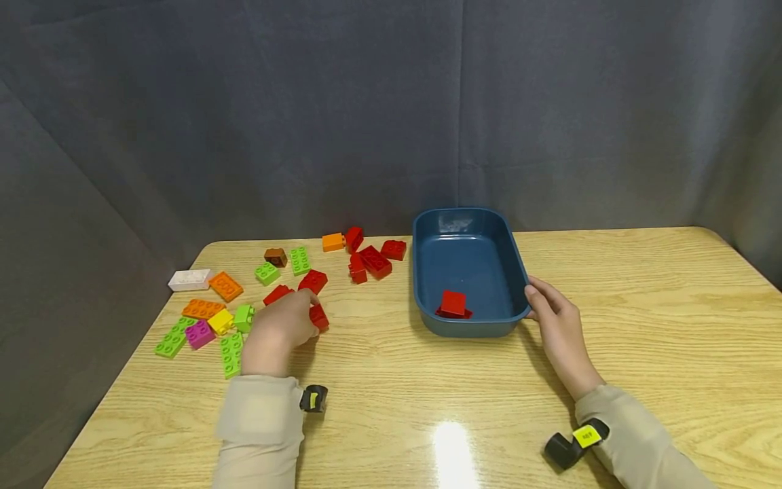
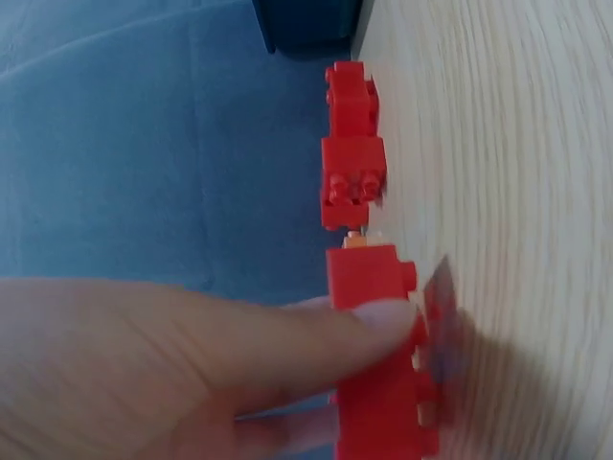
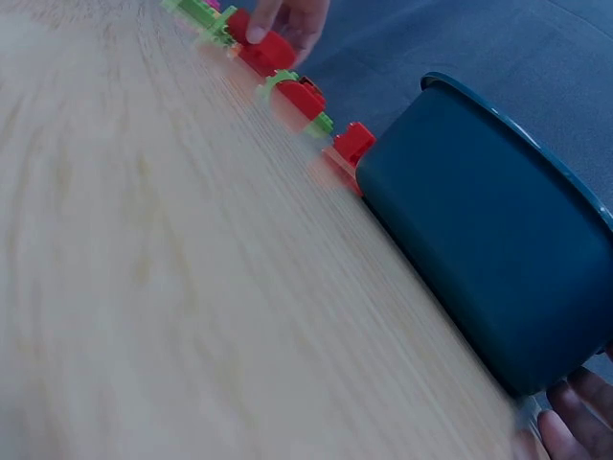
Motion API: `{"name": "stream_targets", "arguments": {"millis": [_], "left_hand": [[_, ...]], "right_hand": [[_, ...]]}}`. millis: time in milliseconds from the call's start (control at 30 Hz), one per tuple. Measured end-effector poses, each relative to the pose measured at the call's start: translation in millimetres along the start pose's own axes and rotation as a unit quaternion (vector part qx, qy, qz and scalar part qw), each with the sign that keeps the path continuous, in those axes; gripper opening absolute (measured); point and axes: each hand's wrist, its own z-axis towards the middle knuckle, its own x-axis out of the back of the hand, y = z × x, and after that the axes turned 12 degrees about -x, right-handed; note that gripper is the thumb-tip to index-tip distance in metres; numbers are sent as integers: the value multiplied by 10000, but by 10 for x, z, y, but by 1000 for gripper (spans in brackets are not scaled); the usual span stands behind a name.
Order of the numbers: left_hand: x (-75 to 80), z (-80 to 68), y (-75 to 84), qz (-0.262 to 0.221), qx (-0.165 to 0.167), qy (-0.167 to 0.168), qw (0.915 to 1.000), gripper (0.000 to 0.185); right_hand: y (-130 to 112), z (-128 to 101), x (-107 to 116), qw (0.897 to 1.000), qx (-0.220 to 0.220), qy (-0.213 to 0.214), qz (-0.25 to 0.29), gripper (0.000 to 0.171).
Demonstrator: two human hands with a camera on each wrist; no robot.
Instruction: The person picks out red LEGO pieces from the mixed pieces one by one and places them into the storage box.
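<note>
My left hand (image 1: pixel 284 326) pinches a red toy brick (image 1: pixel 319 318) low over the table. In the left wrist view the thumb presses on the flat red face of this brick (image 2: pixel 369 278); part of the fingers is hidden behind it. Two more red bricks (image 1: pixel 313 280) lie just beyond the hand. A blue plastic bin (image 1: pixel 464 329) stands right of centre, with a few red bricks (image 1: pixel 453 302) inside near its front wall. At its near right corner my right hand (image 1: pixel 559 333) holds the bin, thumb by the rim and fingers against the outer side.
Several red bricks (image 1: pixel 375 263) and an orange brick (image 1: pixel 333 242) lie left of the bin. Green, orange, yellow, purple, brown and white bricks, including a purple one (image 1: pixel 199 334), are spread at the table's left. A grey curtain (image 1: pixel 366 122) hangs behind the wooden table (image 1: pixel 641 292).
</note>
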Motion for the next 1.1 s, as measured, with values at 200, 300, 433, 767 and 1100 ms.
{"name": "stream_targets", "arguments": {"millis": [200,300,433,767,1100], "left_hand": [[-18,52,84,155,-263,236,9993,48],[-15,60,133,134,-381,309,9987,49],[-20,70,201,190,-616,468,9968,49],[-79,108,343,274,-1358,1037,9849,54],[-103,104,572,474,-1896,1334,9716,53]], "right_hand": [[14,8,-1,9999,77,51,-73,59],[9,3,1,9999,84,49,-62,59],[7,2,-2,10000,65,48,-46,59],[4,5,-5,9999,52,69,-102,58],[2,9,4,10000,-76,31,-25,56]]}}
